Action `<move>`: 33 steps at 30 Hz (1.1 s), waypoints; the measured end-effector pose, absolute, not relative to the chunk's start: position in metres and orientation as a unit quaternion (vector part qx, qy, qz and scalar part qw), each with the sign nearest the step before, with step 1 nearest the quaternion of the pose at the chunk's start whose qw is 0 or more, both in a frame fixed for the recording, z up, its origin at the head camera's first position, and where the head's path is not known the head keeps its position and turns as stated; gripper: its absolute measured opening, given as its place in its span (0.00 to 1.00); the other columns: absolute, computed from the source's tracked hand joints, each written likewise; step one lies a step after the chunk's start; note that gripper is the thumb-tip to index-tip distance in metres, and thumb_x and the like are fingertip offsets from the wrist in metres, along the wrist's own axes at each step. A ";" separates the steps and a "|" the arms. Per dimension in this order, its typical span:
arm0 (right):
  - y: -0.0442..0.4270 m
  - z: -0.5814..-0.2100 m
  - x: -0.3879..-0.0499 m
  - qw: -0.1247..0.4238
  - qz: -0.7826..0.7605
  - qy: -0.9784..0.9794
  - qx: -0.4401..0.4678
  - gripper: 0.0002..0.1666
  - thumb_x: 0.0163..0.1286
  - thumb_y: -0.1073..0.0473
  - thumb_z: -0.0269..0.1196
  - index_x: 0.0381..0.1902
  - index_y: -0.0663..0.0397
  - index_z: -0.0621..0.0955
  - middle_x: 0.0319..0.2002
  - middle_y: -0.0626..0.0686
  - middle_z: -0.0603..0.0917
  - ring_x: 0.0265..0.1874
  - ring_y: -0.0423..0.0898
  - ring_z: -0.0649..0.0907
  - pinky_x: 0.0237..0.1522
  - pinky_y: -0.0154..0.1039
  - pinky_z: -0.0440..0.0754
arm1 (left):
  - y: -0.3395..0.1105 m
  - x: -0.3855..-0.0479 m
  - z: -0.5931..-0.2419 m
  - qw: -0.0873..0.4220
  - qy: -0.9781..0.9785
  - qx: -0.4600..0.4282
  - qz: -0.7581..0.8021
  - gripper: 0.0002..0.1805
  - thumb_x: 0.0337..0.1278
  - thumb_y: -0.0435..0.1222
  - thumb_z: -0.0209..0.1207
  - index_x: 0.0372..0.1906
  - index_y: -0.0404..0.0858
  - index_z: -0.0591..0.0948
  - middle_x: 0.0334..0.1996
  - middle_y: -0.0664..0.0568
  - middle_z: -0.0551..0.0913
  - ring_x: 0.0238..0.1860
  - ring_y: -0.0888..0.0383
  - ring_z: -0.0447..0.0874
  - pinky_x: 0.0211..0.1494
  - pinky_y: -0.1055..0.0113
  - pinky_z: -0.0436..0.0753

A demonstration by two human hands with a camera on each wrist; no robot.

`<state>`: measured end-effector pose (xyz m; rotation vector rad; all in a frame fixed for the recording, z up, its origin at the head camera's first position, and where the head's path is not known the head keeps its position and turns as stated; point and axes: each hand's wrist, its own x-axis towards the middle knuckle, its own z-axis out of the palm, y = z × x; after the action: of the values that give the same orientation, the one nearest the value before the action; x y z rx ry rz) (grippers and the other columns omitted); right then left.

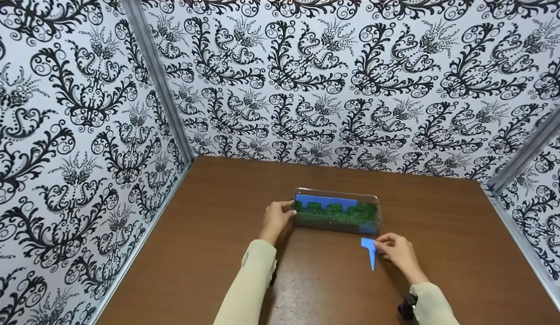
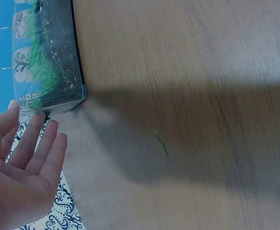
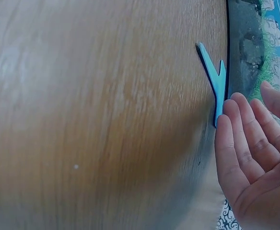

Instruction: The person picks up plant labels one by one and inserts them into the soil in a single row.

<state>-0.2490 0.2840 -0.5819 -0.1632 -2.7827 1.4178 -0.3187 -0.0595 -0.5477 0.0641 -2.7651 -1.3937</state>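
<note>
Close to the left end of a clear plastic planter box (image 1: pixel 334 223) is my left hand (image 1: pixel 278 219), its fingers extended and the thumb near the box corner. Dark soil and green grass (image 1: pixel 338 213) fill the box, with several blue labels (image 1: pixel 327 200) behind the grass. In front of the box's right end, my right hand (image 1: pixel 399 253) touches a loose blue T-shaped plant label (image 1: pixel 369 246) at one side of its head. The right wrist view shows that label (image 3: pixel 218 91) on the table, partly hidden behind fairly straight fingers (image 3: pixel 245 129); the thumb stands apart from it.
A brown wooden table (image 1: pixel 216 225) carries the box. White panels with black scroll patterns (image 1: pixel 316 90) rise behind and at both sides, joined by grey metal posts (image 1: pixel 160 81). A green grass shred (image 2: pixel 162 141) lies near the box's left end.
</note>
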 end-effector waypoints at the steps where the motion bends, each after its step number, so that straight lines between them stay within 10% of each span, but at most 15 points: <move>1: 0.284 -0.582 -0.249 0.007 0.454 -0.889 -0.053 0.08 0.67 0.62 0.67 0.39 0.63 0.85 0.34 0.59 0.90 0.33 0.49 0.89 0.33 0.39 0.88 | -0.060 -0.319 -0.548 0.023 -0.893 0.020 -0.450 0.19 0.61 0.39 0.67 0.57 0.50 0.85 0.55 0.45 0.86 0.52 0.45 0.86 0.52 0.49 0.84; 33: 0.284 -0.580 -0.242 -0.073 0.439 -0.893 -0.058 0.10 0.65 0.59 0.68 0.33 0.63 0.83 0.25 0.52 0.87 0.23 0.41 0.84 0.26 0.35 0.85 | -0.057 -0.318 -0.549 0.038 -0.894 0.022 -0.447 0.19 0.61 0.36 0.66 0.57 0.47 0.85 0.57 0.46 0.85 0.59 0.42 0.82 0.59 0.47 0.81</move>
<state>-0.2421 0.2845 -0.5801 -0.1914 -2.9444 1.4481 -0.3180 -0.0575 -0.5490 0.0668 -2.7416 -1.3705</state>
